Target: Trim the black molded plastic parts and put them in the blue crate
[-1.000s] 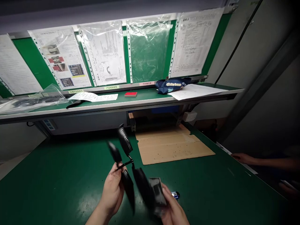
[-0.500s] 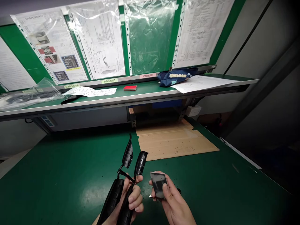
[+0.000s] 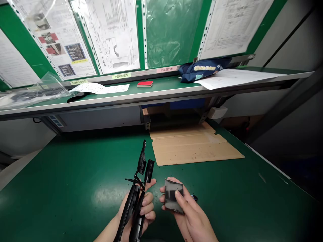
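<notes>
My left hand [image 3: 147, 206] is closed around a black moulded plastic piece [image 3: 135, 195]. Its long curved, ribbed sections are joined by a thin branching runner in the middle, and two shorter sections point up and away from me. In my right hand [image 3: 188, 205] is a small flat grey-black square sheet [image 3: 173, 195], pinched between thumb and fingers. The sheet is apart from the plastic piece, to its right. A small dark object with a blue tint [image 3: 194, 197] shows just behind my right hand; whether that hand touches it, I cannot tell.
A flat cardboard sheet [image 3: 181, 151] with dark specks lies on the green table [image 3: 83, 171]. Above the table's back runs a shelf [image 3: 101, 98] bearing papers, a red pad [image 3: 145, 84], a blue fabric pouch [image 3: 199, 70] and a clear plastic bag [image 3: 37, 94].
The black plastic piece has turned in my left hand, so its sections show more edge-on. My right hand still holds the sheet, now more upright. The view has shifted slightly.
</notes>
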The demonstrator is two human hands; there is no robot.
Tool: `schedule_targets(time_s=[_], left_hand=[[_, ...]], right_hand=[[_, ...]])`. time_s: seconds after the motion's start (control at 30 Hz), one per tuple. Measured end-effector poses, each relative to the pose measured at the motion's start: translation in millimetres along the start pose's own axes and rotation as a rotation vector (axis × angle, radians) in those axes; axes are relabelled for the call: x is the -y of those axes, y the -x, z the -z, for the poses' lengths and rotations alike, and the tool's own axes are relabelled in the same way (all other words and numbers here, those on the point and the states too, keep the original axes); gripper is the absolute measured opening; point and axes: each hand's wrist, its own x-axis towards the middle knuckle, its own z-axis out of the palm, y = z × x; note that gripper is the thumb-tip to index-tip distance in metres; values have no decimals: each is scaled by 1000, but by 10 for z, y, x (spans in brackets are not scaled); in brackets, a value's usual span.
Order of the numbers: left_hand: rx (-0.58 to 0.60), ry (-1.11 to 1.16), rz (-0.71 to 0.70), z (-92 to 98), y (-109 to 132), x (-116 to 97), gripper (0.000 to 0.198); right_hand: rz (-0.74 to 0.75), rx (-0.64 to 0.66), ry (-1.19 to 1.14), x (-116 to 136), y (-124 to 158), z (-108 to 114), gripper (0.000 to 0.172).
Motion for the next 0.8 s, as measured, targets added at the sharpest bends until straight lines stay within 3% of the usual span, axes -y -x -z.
schedule_targets(time_s=[0.1, 0.2, 0.3, 0.4, 0.6, 0.8], left_hand=[[-56, 41, 53, 16, 17, 22, 45], [-149, 40, 88, -40, 33, 34, 39], [-230, 11, 82, -143, 38, 28, 27], [-252, -11, 94, -218, 33, 26, 12], [-288, -47, 82, -214, 81, 105, 22], [-229, -93, 105, -193, 83, 70, 23]], right_hand=[[114, 4, 216, -41, 5, 45, 38], [379, 93, 586, -36, 16, 62, 20], [625, 174, 854, -27, 24, 66, 28], [782, 253, 944, -63, 1, 93, 44], [1138, 405, 1106, -172, -113, 163, 55], [1186, 351, 1133, -200, -112, 165, 53]])
